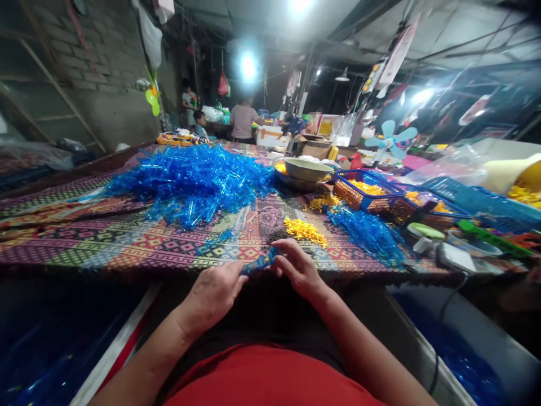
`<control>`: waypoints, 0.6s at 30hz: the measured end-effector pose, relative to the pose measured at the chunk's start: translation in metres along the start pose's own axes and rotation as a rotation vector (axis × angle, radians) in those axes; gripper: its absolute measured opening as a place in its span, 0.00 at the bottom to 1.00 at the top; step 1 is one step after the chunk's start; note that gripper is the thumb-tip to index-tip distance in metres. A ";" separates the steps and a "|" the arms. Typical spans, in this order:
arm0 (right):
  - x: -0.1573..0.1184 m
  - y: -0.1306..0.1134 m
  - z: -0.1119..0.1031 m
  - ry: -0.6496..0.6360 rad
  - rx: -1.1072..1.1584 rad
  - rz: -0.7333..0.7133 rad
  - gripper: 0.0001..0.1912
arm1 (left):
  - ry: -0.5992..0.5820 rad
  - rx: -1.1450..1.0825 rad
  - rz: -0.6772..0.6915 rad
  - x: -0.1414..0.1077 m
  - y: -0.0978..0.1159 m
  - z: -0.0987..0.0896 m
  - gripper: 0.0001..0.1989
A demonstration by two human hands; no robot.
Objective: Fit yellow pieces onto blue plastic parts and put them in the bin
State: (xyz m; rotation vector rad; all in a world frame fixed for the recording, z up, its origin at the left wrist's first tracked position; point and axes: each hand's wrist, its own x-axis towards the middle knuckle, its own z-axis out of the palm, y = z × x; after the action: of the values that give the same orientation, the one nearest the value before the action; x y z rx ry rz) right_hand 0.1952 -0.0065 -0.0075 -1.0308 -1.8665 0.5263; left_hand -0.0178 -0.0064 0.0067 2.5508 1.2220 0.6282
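At the lower left, below the edge of the multicoloured, cloth-covered bench (pixel 63 242), blue see-through plastic material (pixel 46 361) is dimly shown. On the bench, left of centre, a large, loose heap of shiny blue translucent plastic pieces (pixel 203 177) is spread. In front of it, at the near edge, a short, slim blue translucent plastic piece with yellowish specks (pixel 258 263) is held in the air between the two hands. Its left end is gripped by the closed fingers of the left hand (pixel 214 288). Its right end is met by the curled, narrowly spaced fingers of the right hand (pixel 298 268); whether it is pinched there cannot be told. Just beyond the right hand, a small pile of dark bits (pixel 276 235) is bordered on its right by a pile of small yellow plastic parts (pixel 306 231). Behind these, a wide, shallow metal bowl (pixel 307 169) is placed on top of another vessel. Farther right, a smaller heap of blue plastic strips (pixel 367 234) is seen, with a blue plastic basket (pixel 349 197) of orange-yellow parts set behind it.
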 end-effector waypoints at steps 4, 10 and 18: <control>0.005 0.002 -0.006 -0.066 -0.288 -0.181 0.18 | -0.003 0.059 0.043 -0.002 -0.003 -0.004 0.09; 0.006 -0.002 0.012 -0.026 -0.104 -0.289 0.15 | 0.500 -0.516 -0.080 0.001 0.016 0.010 0.12; 0.000 -0.016 0.015 0.042 -0.024 -0.227 0.16 | 0.455 -0.241 0.107 0.002 0.017 0.020 0.06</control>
State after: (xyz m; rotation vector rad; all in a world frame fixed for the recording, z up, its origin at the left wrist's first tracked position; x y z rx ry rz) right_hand 0.1751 -0.0151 -0.0035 -0.8248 -1.9260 0.3463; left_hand 0.0044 -0.0164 -0.0034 2.3514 1.0542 1.3486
